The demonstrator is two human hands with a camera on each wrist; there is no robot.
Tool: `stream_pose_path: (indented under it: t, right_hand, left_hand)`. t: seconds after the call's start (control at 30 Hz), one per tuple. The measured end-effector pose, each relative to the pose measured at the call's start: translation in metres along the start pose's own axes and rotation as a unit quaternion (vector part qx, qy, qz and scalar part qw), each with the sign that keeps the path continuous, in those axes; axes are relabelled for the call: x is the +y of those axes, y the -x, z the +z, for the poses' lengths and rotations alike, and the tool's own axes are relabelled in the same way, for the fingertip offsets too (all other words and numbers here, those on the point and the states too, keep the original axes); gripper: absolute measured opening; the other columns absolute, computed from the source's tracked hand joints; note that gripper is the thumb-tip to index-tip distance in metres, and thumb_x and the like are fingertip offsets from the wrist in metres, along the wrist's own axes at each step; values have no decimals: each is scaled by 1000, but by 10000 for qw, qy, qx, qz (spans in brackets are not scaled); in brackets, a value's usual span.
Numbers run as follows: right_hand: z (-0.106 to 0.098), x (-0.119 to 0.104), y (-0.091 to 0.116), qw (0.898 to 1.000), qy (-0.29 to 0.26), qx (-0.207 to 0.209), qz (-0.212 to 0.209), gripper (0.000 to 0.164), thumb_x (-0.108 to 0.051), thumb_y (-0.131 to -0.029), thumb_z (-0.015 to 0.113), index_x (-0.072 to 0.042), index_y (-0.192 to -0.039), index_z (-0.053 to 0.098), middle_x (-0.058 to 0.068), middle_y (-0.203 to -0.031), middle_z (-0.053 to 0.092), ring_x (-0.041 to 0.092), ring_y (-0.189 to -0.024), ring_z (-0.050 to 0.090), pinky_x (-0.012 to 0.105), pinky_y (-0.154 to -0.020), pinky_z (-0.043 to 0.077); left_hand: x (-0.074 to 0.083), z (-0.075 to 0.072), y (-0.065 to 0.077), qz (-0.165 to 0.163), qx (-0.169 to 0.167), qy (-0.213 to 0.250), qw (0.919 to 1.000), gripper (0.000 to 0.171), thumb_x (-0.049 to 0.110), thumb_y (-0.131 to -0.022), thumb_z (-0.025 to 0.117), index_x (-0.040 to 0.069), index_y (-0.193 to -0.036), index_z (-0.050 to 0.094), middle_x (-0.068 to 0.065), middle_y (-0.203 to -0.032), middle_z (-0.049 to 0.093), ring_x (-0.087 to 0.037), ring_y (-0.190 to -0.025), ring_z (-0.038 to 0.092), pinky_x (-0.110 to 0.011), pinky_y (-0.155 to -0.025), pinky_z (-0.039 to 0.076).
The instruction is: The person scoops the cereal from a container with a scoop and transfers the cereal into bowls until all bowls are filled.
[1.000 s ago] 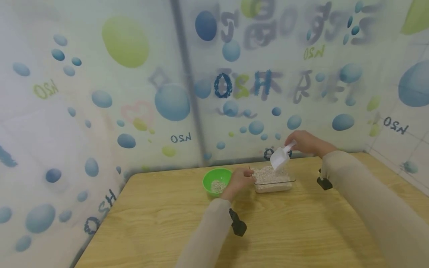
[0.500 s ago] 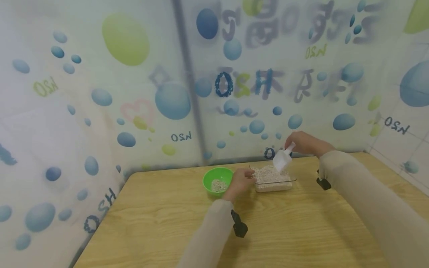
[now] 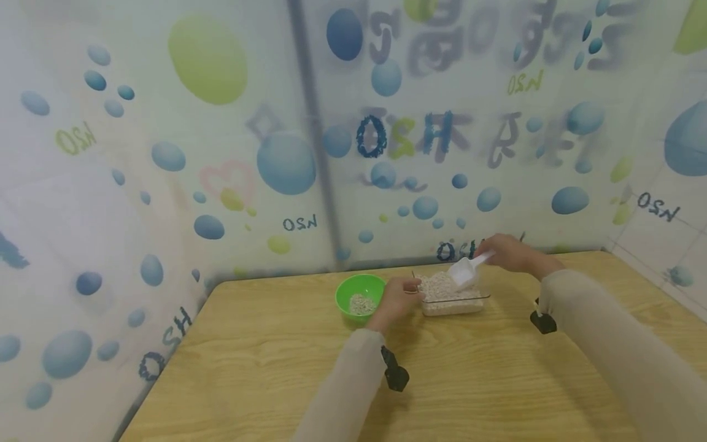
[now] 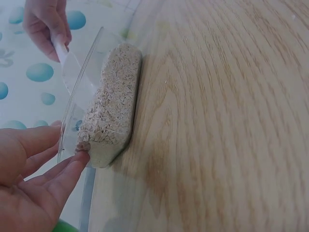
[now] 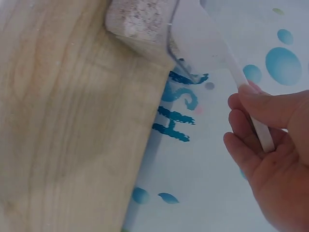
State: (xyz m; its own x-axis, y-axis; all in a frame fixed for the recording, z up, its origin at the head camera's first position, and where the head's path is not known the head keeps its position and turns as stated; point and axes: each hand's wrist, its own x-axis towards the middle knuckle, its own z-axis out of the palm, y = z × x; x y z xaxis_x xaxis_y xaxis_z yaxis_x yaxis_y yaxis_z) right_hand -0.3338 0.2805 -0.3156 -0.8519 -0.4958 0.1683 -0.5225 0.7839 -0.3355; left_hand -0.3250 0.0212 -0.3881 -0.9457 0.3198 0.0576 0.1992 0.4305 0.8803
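A clear rectangular container [image 3: 454, 309] filled with oat flakes [image 4: 113, 92] stands near the table's back edge. My left hand [image 3: 394, 302] pinches its left end, thumb and fingers at the rim in the left wrist view. The right hand [image 3: 509, 253] grips a white scoop [image 3: 464, 274] by its handle, fingers curled round it as the right wrist view shows. Tilted downward, the scoop's blade overlaps the oats at the container's right half. Left of the container sits a green bowl [image 3: 347, 287] with a small heap of oats [image 3: 361, 304], partly behind the left hand.
The wooden table [image 3: 265, 362] reaches back to a wall sheet [image 3: 232, 135] printed with bubbles and letters. Dark straps with small dark pieces [image 3: 395, 376] hang at both wrists.
The right hand has moved down and slightly right, laying the scoop lower and flatter against the oats. The left hand stays at the container's end.
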Motion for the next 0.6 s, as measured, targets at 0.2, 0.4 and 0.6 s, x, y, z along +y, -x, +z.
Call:
stream_pose_path:
  t: [0.2, 0.4, 0.6]
  right_hand:
    - [8, 4, 10, 9988, -459, 86, 156, 20, 6, -85, 55, 13, -103, 61, 28, -102, 60, 46, -98, 53, 55, -83, 44]
    - [13, 3, 12, 9970, -743, 127, 170, 21, 5, -86, 55, 13, -104, 61, 29, -106, 59, 48, -102, 50, 57, -84, 41]
    - [19, 4, 10, 9952, -947, 156, 199, 20, 5, -87, 55, 14, -104, 60, 31, -106, 58, 50, -104, 48, 58, -85, 41]
  left_hand:
    - [0, 0, 0, -36, -17, 35, 10000, 34, 8, -85, 65, 1, -118, 61, -14, -111, 61, -25, -102, 58, -30, -80, 50]
    - [0, 0, 0, -59, -1, 80, 10000, 33, 9, -85, 65, 1, -117, 61, -14, -110, 62, -24, -101, 59, -30, -80, 50]
    - [-3, 1, -1, -76, 16, 137, 9999, 34, 9, -85, 65, 1, -117, 61, -13, -110, 62, -23, -101, 58, -30, -80, 50]
